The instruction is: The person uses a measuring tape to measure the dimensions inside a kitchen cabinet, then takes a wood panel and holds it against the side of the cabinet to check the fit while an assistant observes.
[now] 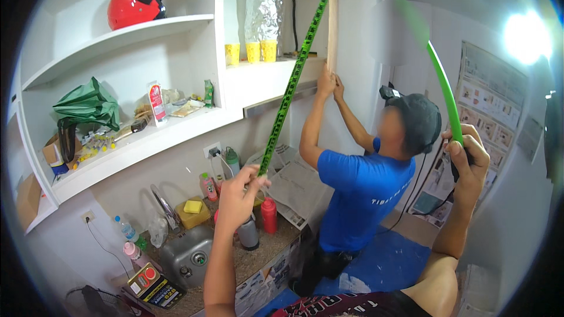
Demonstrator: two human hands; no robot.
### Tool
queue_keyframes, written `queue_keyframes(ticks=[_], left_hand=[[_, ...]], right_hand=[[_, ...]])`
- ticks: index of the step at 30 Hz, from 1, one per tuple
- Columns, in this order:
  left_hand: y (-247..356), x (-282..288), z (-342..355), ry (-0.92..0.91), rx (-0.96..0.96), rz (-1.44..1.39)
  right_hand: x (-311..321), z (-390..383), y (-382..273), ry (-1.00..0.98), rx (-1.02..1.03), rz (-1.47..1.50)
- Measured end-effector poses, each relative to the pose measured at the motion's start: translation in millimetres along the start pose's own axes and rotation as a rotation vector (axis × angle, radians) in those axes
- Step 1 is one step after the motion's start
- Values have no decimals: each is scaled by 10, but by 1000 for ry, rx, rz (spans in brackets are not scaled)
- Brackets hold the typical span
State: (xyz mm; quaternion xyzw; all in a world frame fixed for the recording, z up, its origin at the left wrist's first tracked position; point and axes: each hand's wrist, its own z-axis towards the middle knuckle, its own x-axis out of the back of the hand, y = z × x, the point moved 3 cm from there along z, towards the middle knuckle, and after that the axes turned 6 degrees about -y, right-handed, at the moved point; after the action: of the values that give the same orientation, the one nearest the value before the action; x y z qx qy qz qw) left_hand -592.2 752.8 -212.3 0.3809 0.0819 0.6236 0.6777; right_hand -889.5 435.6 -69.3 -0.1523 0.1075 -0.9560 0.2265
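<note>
Pinching a green tape measure point(292, 82) that runs off the frame's top edge, the left hand point(239, 194) at centre and right hand point(472, 157) at right close their fingers on it, where a firm, untwisted hold would likely prevent kinking.

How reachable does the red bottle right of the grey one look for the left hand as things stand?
Yes, probably, but the left hand is pinching the green tape and would likely need to let go first. Nothing visible blocks the red bottle, though depth is hard to judge.
</note>
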Motion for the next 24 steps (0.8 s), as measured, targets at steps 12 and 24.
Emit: queue_keyframes(ticks=[12, 24], left_hand=[[-1225, -157, 1134, -205, 32, -403], [-1594, -728, 1651, -224, 54, -522]], right_hand=[[-935, 90, -132, 82, -131, 26], [-1625, -21, 592, 304, -192, 161]])
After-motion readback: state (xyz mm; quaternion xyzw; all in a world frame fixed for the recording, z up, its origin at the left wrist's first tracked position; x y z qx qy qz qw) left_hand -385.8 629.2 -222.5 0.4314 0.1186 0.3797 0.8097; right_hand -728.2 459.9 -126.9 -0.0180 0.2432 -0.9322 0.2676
